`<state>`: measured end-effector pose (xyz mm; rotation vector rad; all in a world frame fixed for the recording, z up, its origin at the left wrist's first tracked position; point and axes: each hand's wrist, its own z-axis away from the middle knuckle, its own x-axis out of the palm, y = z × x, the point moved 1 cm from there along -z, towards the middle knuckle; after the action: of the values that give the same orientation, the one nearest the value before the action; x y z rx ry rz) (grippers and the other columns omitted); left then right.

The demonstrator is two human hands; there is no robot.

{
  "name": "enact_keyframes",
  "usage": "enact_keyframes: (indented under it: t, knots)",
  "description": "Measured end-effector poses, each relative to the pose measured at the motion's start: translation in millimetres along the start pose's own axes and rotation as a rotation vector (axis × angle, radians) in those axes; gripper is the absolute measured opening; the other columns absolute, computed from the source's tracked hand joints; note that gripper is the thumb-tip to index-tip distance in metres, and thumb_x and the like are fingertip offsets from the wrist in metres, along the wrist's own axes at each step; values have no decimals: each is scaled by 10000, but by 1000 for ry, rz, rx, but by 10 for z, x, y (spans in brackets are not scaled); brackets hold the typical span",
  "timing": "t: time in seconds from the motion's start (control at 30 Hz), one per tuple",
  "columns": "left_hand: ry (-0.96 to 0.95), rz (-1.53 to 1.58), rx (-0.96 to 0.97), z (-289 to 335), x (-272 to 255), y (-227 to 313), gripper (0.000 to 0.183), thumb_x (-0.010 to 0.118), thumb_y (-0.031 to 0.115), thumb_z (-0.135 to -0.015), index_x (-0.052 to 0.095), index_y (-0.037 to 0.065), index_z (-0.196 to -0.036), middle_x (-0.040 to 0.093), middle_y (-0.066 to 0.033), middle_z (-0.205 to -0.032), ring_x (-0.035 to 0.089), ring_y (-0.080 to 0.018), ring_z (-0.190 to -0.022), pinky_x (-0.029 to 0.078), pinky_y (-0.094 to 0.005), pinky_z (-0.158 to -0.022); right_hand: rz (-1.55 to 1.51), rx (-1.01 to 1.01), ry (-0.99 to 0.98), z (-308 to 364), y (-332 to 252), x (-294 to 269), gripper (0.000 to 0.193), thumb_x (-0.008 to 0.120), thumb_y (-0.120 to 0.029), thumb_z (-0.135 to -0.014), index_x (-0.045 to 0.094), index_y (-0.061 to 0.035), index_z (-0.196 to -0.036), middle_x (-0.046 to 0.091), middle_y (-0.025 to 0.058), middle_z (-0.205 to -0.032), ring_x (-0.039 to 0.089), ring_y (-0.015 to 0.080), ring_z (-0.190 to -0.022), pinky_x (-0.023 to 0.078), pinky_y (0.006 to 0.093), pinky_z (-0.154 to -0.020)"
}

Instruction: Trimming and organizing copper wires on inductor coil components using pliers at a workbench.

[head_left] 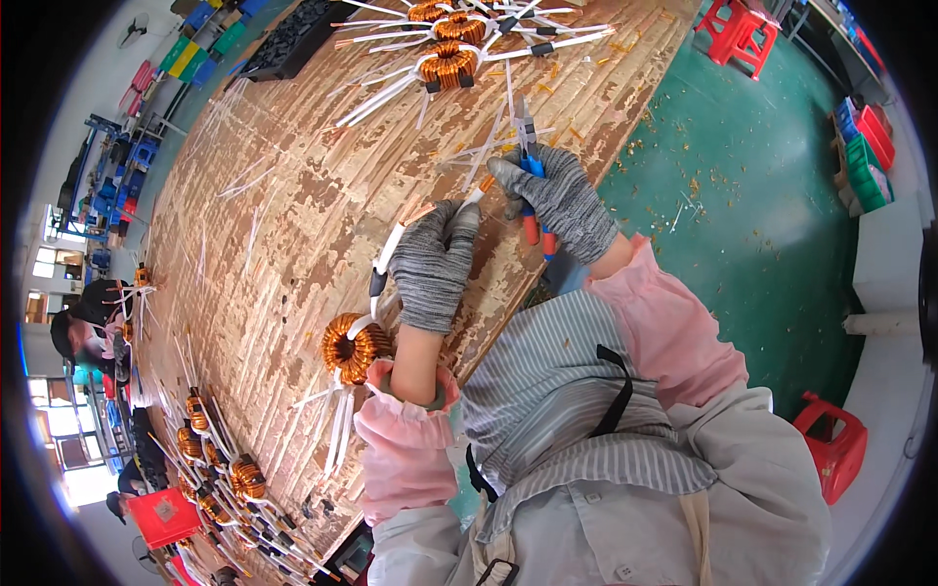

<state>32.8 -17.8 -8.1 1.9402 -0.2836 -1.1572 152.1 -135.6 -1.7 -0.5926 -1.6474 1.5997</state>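
My left hand [435, 269], in a grey knitted glove, is closed around white-sleeved wire leads [389, 246] of a copper-wound ring coil [367, 342]. The coil lies on the worn wooden table [293, 210], left of my wrist. A bare copper-coloured wire end sticks out of a white sleeve [474, 196] beside my fingers. In my gloved right hand [567, 200] is a pair of cutting pliers [532, 164] with blue and red handles. Their metal jaws point away from me, apart from the leads in my left hand; whether the jaws are parted is too small to tell.
More ring coils [449, 66] with splayed white leads lie at the far end, near a black tray [293, 41]. Several others [247, 477] crowd the lower left, by a red box [164, 518]. A co-worker [90, 332] sits at left. Red stools [738, 37] stand on the green floor.
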Motion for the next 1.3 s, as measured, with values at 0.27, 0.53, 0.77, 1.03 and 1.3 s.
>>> enact_keyframes:
  t: [0.27,0.53,0.77,1.03,1.3]
  knots:
    - [59,47,3,8,-40,42,218,594,200,-868,641,-3,-932,624,-111,-728,583,-163,-672,456,-275,-660,526,-695,208,346,162,282,119,625,-123,-785,603,-62,-883,588,111,-751,586,257,-651,475,342,-592]
    - [151,224,68,25,-80,55,203,561,175,-894,649,-6,-919,565,-14,-681,490,-93,-632,418,-245,-613,878,-479,121,94,-145,-109,271,587,-274,-827,567,-35,-954,601,174,-832,600,341,-778,488,397,-680]
    - [177,327,112,60,-86,55,220,539,181,-904,650,-9,-906,569,-10,-708,494,-93,-659,419,-245,-627,1160,-462,-246,101,-183,-135,290,581,-287,-829,546,-20,-937,578,185,-820,577,346,-791,463,427,-729]
    - [132,292,142,64,-95,57,191,548,150,-892,634,-20,-894,569,-62,-689,519,-144,-632,438,-277,-615,1192,-562,-355,24,-261,-159,290,581,-292,-828,547,-22,-929,577,181,-832,568,352,-802,461,433,-737]
    - [149,179,195,81,-70,43,199,521,140,-895,633,-24,-879,598,-74,-743,550,-188,-691,445,-300,-676,1448,-748,-429,-115,-392,-122,279,594,-213,-783,561,-5,-966,596,184,-854,585,349,-829,468,416,-756]
